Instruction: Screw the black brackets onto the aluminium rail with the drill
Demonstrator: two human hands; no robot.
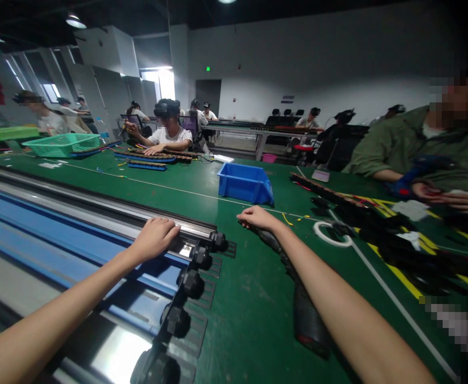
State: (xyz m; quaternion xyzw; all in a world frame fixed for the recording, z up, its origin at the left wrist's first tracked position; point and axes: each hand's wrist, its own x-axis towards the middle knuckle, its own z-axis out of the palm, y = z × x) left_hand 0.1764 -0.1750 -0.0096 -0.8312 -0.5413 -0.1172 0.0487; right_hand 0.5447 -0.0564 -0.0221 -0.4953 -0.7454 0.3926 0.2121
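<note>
My left hand (157, 237) rests over the end of a long metal rail (189, 226), its fingers bent down round the far edge. Beside this rail lie several parallel blue and silver rails (77, 229), with black ribbed knobs (192, 282) and slotted plates at their near-right ends. Over the green table, my right hand (258, 217) is closed, with a small dark tip showing at the fingers; what it pinches is mostly hidden. A long black tool (309, 325) with a thick rounded end lies under my right forearm, its narrow end running up to the hand.
A blue bin (244, 184) stands beyond my right hand. Right of it lie a white ring (332, 234), dark parts and yellow strips. A co-worker in a green jacket (413, 138) holds a tool at the right. Across the table, another person sits behind wiring bundles, near a green basket (63, 145).
</note>
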